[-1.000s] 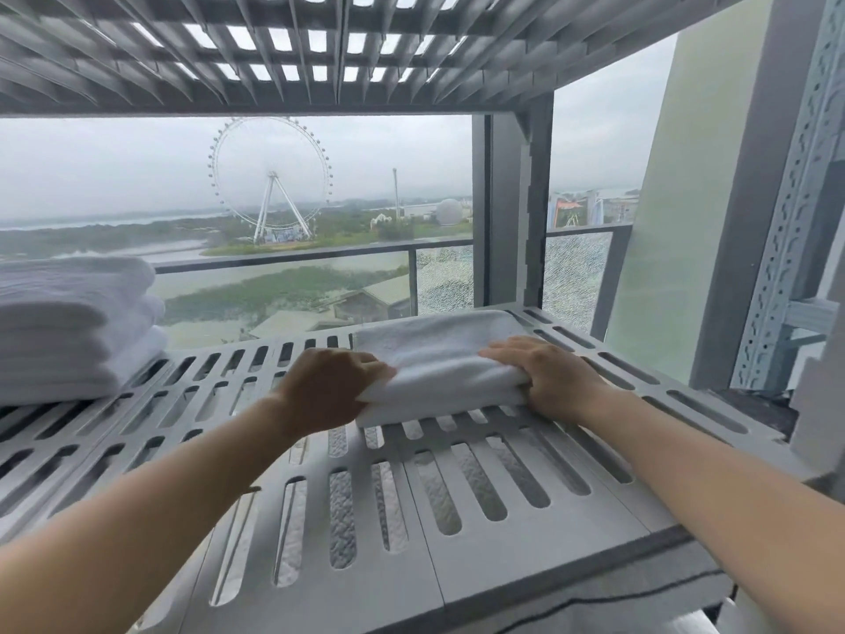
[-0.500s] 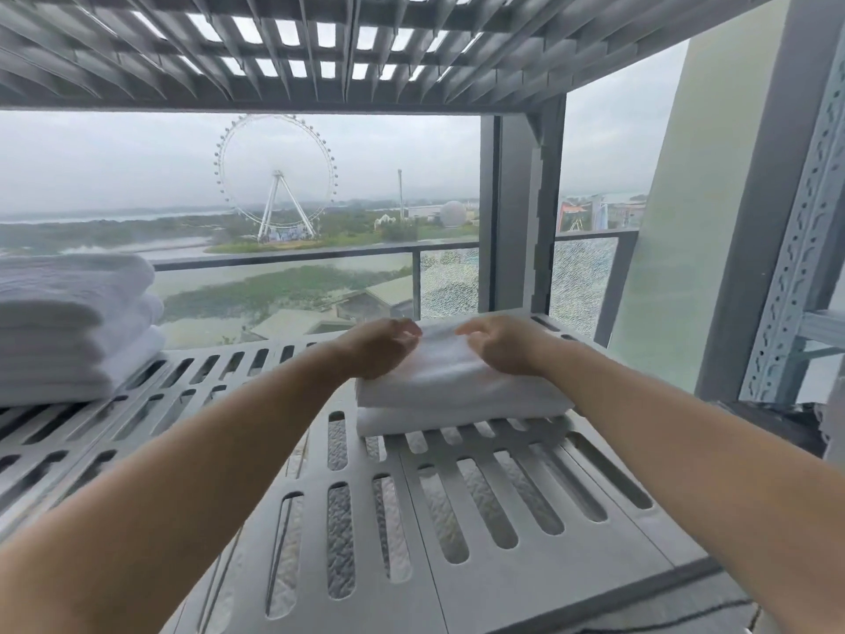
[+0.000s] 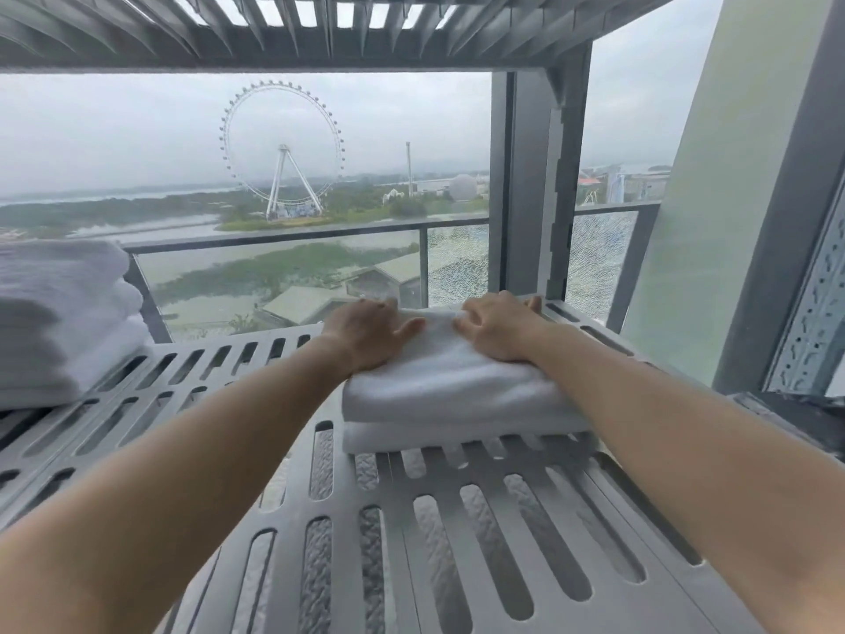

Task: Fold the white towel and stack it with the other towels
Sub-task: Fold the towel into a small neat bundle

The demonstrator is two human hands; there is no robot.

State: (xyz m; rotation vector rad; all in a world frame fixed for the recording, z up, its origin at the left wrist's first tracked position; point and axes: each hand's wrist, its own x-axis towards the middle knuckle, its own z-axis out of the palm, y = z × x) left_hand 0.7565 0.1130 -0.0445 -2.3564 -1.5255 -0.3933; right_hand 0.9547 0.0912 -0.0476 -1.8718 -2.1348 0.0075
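The folded white towel (image 3: 450, 388) lies on the shelf (image 3: 480, 533), well right of the towel stack (image 3: 59, 322). The left hand (image 3: 366, 334) presses it flat-fingered; the right hand (image 3: 500, 327) bends its fingers (image 3: 530, 305) over the far edge, grip unclear.

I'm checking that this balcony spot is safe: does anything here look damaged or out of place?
Yes. Two clear glass railing panels behind the grey slotted shelf, either side of the grey post, are crazed with fine cracks, as if shattered; the panel further left looks intact.
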